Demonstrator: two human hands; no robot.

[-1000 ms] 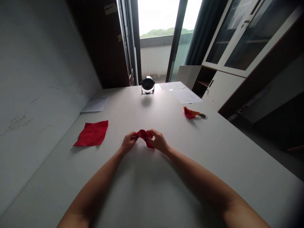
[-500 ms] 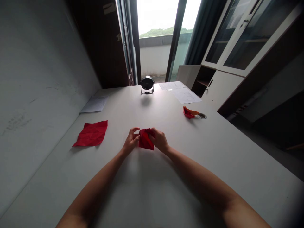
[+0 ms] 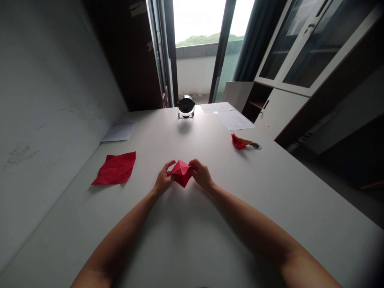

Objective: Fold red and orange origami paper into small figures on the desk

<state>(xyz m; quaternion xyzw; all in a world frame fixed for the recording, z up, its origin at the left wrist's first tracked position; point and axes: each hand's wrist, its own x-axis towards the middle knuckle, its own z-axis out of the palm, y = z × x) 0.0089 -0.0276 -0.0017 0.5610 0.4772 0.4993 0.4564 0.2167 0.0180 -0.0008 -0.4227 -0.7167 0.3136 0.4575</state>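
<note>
Between my two hands is a folded red paper, creased into a diamond shape with a raised peak and a point toward me. My left hand pinches its left corner between thumb and fingers. On the other side, my right hand grips the right corner, with the fingertips partly hidden behind the paper. A flat, creased red sheet lies on the table to the left of my hands.
A folded red and orange paper piece sits beside a tape roll on the white table. A small round black device stands at the far edge. Papers lie back right, more sheets back left, by the wall.
The red paper has turned from a flat square with a side edge toward me into a diamond with a raised peak. My hands now hold its opposite corners.
</note>
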